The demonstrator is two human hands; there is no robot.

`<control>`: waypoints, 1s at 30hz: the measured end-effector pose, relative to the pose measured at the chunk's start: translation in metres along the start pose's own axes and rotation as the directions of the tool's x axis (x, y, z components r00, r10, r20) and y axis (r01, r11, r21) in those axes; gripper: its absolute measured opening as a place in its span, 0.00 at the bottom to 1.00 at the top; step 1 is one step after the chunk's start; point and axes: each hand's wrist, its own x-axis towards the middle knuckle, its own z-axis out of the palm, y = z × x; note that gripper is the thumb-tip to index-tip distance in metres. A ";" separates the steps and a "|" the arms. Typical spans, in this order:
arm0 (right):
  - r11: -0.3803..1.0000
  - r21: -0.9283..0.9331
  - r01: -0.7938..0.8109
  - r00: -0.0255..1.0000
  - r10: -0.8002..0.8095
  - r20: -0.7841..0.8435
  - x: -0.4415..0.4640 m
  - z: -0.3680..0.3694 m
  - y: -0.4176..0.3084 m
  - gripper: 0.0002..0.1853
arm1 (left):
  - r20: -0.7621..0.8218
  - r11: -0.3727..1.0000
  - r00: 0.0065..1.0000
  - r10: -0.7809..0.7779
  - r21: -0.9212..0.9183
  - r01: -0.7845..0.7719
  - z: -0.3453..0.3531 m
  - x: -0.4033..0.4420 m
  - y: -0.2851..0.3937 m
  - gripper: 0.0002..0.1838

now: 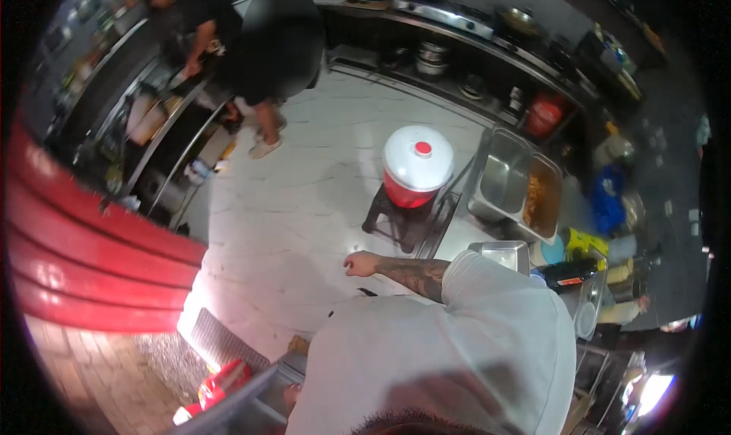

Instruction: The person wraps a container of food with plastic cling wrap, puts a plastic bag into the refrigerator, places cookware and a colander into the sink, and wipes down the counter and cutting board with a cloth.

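My right hand (361, 264) hangs over the pale floor at the end of a tattooed forearm. Its fingers are curled, with nothing visible in them. Only a small part of my left hand (292, 394) shows, beside a grey metal edge (263, 395) at lower left; its fingers are hidden. Beyond my right hand, a red drum-shaped container with a white lid (418, 159) stands on a dark stool (396, 220). A white shirt (434, 351) covers much of the lower middle.
A person in black (199, 24) stands at the left counter, partly behind a dark blurred disc. Metal trays (504, 163), one with orange-brown food (537, 199), and bottles are at right. Stoves (449, 16) line the back. A red ridged panel (84, 245) is at left, a mat (225, 336) below it.
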 end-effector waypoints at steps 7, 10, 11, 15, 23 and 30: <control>0.958 0.216 -0.186 0.966 0.218 -0.136 0.095 -0.073 0.024 0.25 | 0.033 0.994 0.995 0.094 0.055 -0.096 -0.115 0.200 0.121 0.15; 0.927 0.242 -0.287 0.937 0.325 -0.132 0.136 -0.083 0.064 0.25 | 0.067 0.977 0.982 0.179 0.107 -0.186 -0.178 0.287 0.176 0.14; 0.914 0.244 -0.324 0.918 0.366 -0.154 0.154 -0.087 0.082 0.25 | 0.077 0.966 0.976 0.206 0.143 -0.215 -0.203 0.314 0.193 0.14; 0.905 0.275 -0.324 0.863 0.402 -0.306 0.207 -0.139 0.120 0.24 | 0.203 0.799 0.904 0.377 0.422 -0.428 -0.303 0.424 0.247 0.13; 0.605 0.794 0.061 0.465 0.686 -0.559 0.225 -0.323 0.106 0.20 | 0.485 0.013 0.564 0.668 0.751 -0.660 -0.462 0.649 0.558 0.11; 0.590 0.807 0.006 0.354 0.754 -0.553 0.228 -0.371 0.258 0.16 | 0.217 0.328 0.364 0.906 0.188 -0.926 -0.425 0.727 0.839 0.22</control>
